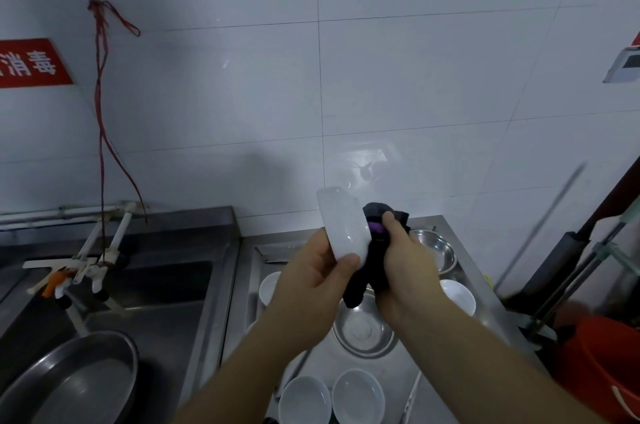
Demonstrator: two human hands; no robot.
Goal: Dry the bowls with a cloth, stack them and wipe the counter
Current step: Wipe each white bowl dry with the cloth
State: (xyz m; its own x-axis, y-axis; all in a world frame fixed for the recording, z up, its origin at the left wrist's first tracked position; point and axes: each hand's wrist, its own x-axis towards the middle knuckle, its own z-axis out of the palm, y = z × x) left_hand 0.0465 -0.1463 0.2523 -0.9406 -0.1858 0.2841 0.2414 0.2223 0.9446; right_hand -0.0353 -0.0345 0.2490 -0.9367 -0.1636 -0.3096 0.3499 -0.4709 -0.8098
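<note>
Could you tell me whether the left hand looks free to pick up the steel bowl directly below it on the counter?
Probably not yet: the left hand grips a white ceramic bowl, though nothing covers the round steel bowl.

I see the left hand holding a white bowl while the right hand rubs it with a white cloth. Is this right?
Not quite: in the head view the cloth is dark, not white. The left hand does hold the white bowl, and the right hand rubs it.
</note>
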